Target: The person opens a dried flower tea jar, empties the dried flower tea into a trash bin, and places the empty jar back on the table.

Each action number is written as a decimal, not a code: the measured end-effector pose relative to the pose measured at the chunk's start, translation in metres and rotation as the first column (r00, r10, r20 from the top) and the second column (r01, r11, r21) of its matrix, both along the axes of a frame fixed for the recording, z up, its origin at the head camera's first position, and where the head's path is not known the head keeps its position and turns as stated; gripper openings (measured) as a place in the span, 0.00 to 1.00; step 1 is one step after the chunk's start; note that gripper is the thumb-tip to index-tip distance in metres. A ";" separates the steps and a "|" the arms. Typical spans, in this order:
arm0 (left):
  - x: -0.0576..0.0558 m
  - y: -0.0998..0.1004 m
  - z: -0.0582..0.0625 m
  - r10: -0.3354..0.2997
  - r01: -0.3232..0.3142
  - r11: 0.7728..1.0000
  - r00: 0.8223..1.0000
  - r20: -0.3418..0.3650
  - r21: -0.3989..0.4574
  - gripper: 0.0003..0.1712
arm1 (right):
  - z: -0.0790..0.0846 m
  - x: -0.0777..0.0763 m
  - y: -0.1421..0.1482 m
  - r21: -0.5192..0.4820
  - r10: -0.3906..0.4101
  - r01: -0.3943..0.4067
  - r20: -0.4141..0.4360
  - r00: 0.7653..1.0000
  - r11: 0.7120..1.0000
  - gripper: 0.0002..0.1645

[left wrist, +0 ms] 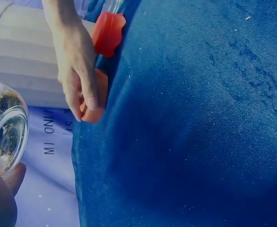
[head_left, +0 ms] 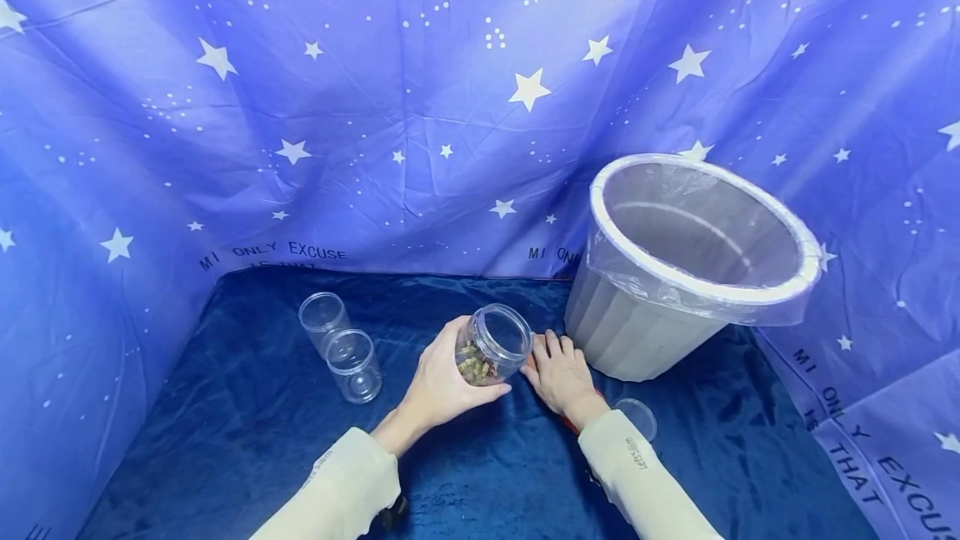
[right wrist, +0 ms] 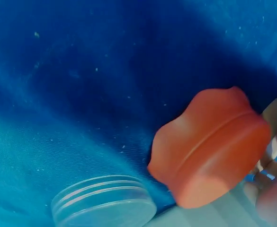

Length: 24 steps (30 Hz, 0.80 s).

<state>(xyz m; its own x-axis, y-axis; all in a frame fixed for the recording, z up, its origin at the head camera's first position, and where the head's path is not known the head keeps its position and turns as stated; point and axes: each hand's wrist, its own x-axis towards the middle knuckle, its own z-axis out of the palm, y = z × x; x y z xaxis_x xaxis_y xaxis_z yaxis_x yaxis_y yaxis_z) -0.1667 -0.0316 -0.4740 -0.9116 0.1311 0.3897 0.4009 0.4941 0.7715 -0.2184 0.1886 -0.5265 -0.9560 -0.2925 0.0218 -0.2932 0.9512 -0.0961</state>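
Observation:
My left hand [head_left: 438, 377] grips a clear jar [head_left: 491, 348] and holds it tilted, with its round mouth uncovered. Dry, brownish-green plant bits [left wrist: 3, 106] lie inside it. Just to the right, my right hand [head_left: 561, 373] is low at the blue cloth, its thumb and fingers around a small orange piece [left wrist: 99, 109], whose kind is mostly hidden by the hand. Beside that wrist rests a red-orange, wavy-edged object [right wrist: 209, 146], partly under the forearm in the head view. A clear round lid [head_left: 637, 419] lies right of the sleeve.
A grey bin [head_left: 652, 340] lined with a clear plastic bag stands close behind my right hand. To the left are two clear empty jars, the rear one [head_left: 322, 311] and the front one [head_left: 358, 386]. A starry purple curtain [head_left: 420, 148] encloses the blue cloth [head_left: 247, 440].

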 end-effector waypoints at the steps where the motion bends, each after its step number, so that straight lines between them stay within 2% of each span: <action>1: 0.000 0.000 0.000 0.002 -0.002 1.000 1.000 -0.002 0.000 0.55 | 0.000 0.001 -0.002 0.034 -0.003 0.004 -0.003 1.000 0.999 0.34; 8: -0.001 0.000 0.000 0.000 0.000 1.000 1.000 0.009 -0.002 0.55 | -0.004 0.006 -0.011 0.108 -0.011 0.015 -0.041 0.999 0.994 0.33; 17: -0.002 0.001 0.005 0.007 -0.007 1.000 1.000 0.007 0.003 0.55 | -0.004 0.008 -0.013 0.084 0.025 -0.016 -0.102 0.994 0.996 0.29; 24: -0.003 0.005 0.009 0.007 -0.007 1.000 1.000 0.006 0.023 0.56 | -0.003 0.009 -0.012 0.202 0.063 -0.038 -0.117 0.991 0.979 0.35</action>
